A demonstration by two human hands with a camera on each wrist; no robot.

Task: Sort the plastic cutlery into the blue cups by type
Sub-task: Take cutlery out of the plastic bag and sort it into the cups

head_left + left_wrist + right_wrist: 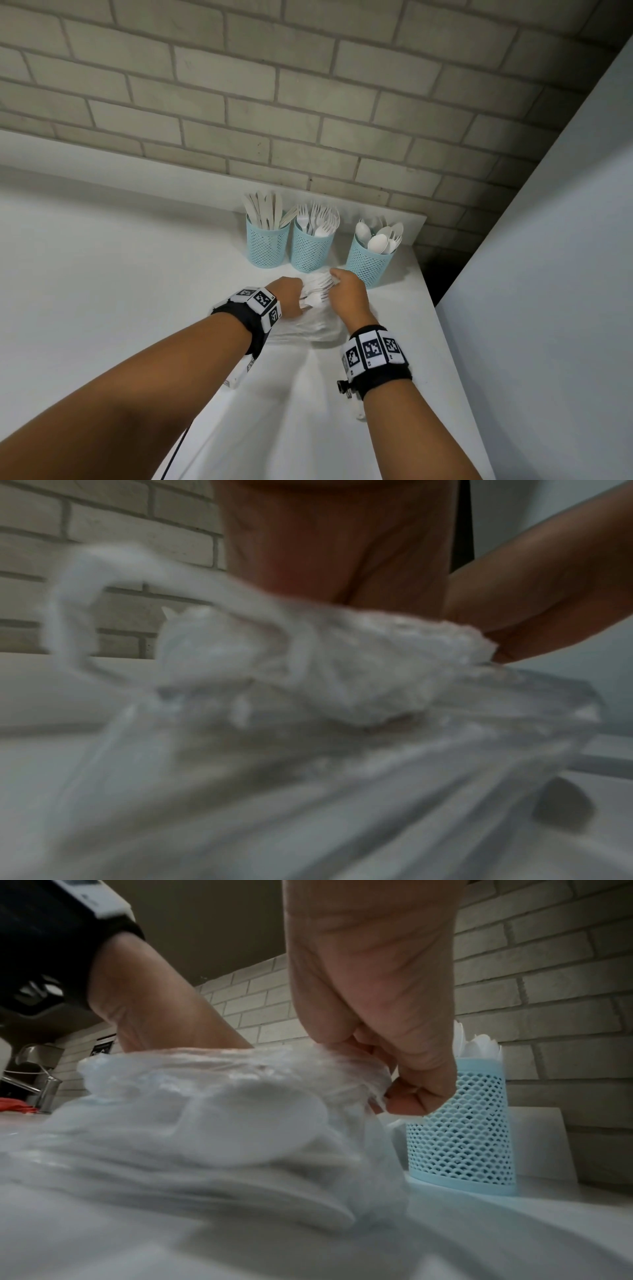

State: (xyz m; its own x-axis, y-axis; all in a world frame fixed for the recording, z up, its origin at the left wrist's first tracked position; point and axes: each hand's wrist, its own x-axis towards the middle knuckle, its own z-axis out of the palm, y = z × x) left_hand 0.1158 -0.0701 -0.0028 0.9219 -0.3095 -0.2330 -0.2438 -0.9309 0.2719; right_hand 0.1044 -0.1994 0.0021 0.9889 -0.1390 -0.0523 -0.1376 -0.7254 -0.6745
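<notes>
Cutlery sits bunched in a clear plastic bag on the table, just short of three blue cups already holding knives, forks and spoons. Your right hand has its grip clenched on the bag's mouth; your left hand reaches inside — whether it grasps anything, I cannot tell. You're mid-fetch, by my reading. Next: draw pieces out, check the type, and pick the matching cup.

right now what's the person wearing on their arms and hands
Both forearms and hands are bare, no sleeves or gloves. Each wrist carries a black band: left wristband, right wristband. Both are ringed with white tiles printed with black square marker patterns. A thin black cable hangs under the left forearm.
</notes>
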